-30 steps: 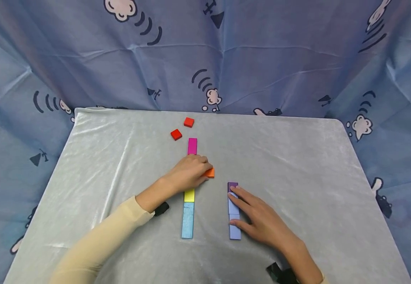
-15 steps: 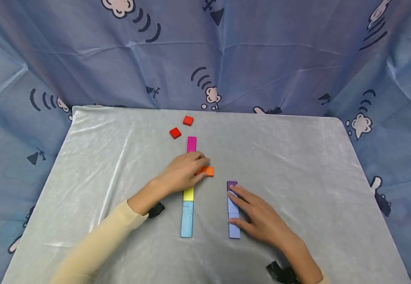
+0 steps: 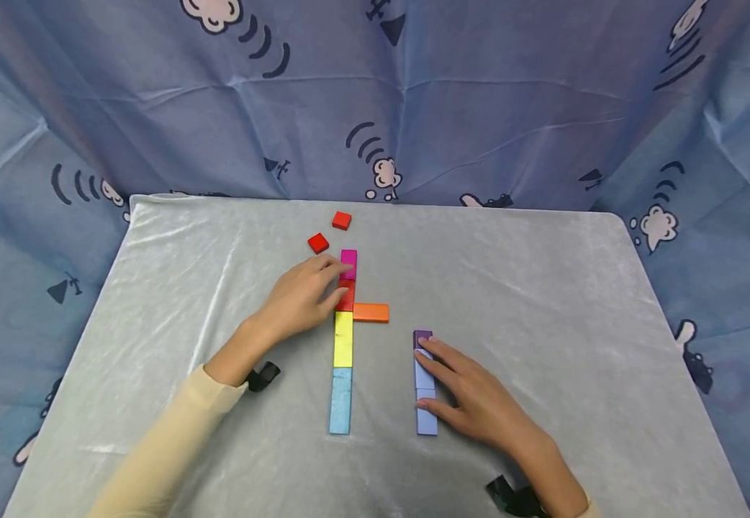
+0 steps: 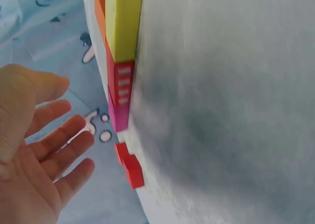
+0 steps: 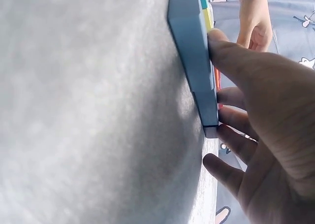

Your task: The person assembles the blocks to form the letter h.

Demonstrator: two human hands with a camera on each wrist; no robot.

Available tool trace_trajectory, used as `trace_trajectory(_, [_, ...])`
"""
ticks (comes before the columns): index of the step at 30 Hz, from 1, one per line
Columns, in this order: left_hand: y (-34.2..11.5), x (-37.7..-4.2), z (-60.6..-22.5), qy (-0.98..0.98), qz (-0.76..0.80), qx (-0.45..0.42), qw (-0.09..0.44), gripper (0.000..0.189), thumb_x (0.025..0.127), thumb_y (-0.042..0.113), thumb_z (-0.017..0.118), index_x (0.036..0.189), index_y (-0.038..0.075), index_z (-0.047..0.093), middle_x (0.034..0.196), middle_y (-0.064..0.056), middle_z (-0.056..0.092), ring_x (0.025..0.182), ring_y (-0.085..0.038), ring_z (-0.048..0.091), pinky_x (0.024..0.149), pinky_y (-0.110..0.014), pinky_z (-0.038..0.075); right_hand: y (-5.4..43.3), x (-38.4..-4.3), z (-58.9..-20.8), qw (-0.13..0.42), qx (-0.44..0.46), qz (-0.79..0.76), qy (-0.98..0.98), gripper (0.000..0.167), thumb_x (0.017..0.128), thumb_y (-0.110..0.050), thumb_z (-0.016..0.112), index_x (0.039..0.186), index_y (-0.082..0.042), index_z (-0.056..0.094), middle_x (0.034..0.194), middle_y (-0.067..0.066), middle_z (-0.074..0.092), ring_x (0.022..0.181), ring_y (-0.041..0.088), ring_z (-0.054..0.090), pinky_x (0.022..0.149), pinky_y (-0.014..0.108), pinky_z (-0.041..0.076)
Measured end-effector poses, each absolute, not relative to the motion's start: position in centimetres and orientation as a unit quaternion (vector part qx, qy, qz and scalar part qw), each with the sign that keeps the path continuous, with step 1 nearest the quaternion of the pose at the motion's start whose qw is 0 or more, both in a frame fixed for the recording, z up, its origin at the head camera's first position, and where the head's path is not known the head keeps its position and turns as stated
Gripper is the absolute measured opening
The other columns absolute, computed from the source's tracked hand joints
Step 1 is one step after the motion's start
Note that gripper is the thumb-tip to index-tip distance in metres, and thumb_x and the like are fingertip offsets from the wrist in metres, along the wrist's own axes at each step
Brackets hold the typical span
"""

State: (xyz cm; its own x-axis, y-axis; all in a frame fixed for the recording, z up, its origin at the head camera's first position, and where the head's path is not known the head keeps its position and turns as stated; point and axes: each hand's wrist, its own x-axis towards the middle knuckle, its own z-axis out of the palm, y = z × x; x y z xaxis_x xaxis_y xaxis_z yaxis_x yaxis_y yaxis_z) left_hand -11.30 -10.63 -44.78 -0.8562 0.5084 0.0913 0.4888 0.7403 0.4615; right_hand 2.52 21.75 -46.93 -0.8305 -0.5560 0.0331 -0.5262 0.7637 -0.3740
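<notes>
My left hand (image 3: 300,295) hovers over the far part of a column of blocks, its fingers loosely spread and holding nothing. From far to near, the column has a magenta block (image 3: 348,265), a red block (image 3: 347,301), a yellow block (image 3: 343,339) and a light blue block (image 3: 340,401). An orange block (image 3: 371,313) juts out to the right where red meets yellow. With relaxed fingers, my right hand (image 3: 481,403) rests along a second row of periwinkle blocks (image 3: 426,421), its fingertips near the dark purple block (image 3: 422,335) at the far end.
Two small red blocks, one nearer (image 3: 318,243) and one farther (image 3: 342,220), lie beyond the column near the table's back edge. A pale velvety cloth covers the table (image 3: 543,302). Blue patterned curtains (image 3: 491,108) hang behind and at both sides.
My left hand has let go of the orange block and drawn back to the left, uncovering it and the red block. The right hand has stayed in place.
</notes>
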Motion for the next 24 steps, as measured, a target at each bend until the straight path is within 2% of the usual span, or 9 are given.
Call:
trace_trajectory(4, [-11.2, -12.5, -44.9, 0.937, 0.246, 0.249, 0.009, 0.042, 0.103, 0.020, 0.067, 0.143, 0.008, 0.064, 0.138, -0.011, 0.066, 0.127, -0.029, 0.064, 0.109, -0.047, 0.057, 21.8, 2.5, -46.8, 0.051, -0.282, -0.186, 0.940, 0.078, 0.091, -0.046, 0.082, 0.156, -0.014, 0.054, 0.165, 0.008, 0.048, 0.150, 0.030, 0.052, 0.118, 0.051, 0.051])
trace_trajectory(10, [-11.9, -14.2, -45.1, 0.941, 0.251, 0.227, 0.015, 0.045, 0.103, 0.004, 0.062, 0.148, 0.002, 0.058, 0.142, -0.015, 0.062, 0.133, -0.035, 0.060, 0.111, -0.051, 0.055, 21.9, 2.5, -47.0, 0.033, -0.293, -0.184, 0.938, 0.077, 0.090, -0.044, 0.083, 0.155, -0.012, 0.055, 0.164, 0.010, 0.050, 0.148, 0.031, 0.054, 0.116, 0.051, 0.052])
trace_trajectory(15, [-12.2, -15.3, -45.7, 0.943, 0.238, 0.231, 0.030, 0.047, 0.103, 0.000, 0.059, 0.149, -0.001, 0.056, 0.151, -0.018, 0.058, 0.142, -0.037, 0.055, 0.120, -0.051, 0.049, 22.0, 2.7, -46.9, 0.037, -0.291, -0.184, 0.938, 0.077, 0.090, -0.044, 0.083, 0.155, -0.012, 0.056, 0.164, 0.010, 0.050, 0.148, 0.031, 0.054, 0.116, 0.051, 0.052])
trace_trajectory(20, [-12.5, -16.4, -46.3, 0.945, 0.212, 0.245, 0.053, 0.049, 0.104, -0.001, 0.056, 0.152, -0.003, 0.052, 0.162, -0.021, 0.048, 0.154, -0.037, 0.044, 0.131, -0.050, 0.036, 21.9, 2.5, -46.8, 0.052, -0.283, -0.184, 0.940, 0.078, 0.091, -0.046, 0.082, 0.157, -0.014, 0.053, 0.166, 0.007, 0.047, 0.151, 0.028, 0.051, 0.118, 0.050, 0.051])
trace_trajectory(24, [-12.5, -17.0, -46.5, 0.942, 0.206, 0.256, 0.075, 0.050, 0.104, -0.001, 0.053, 0.154, -0.004, 0.050, 0.166, -0.021, 0.044, 0.158, -0.037, 0.039, 0.134, -0.049, 0.030, 21.8, 2.5, -46.8, 0.062, -0.279, -0.188, 0.940, 0.079, 0.092, -0.047, 0.081, 0.157, -0.015, 0.052, 0.167, 0.007, 0.046, 0.153, 0.027, 0.049, 0.120, 0.049, 0.050])
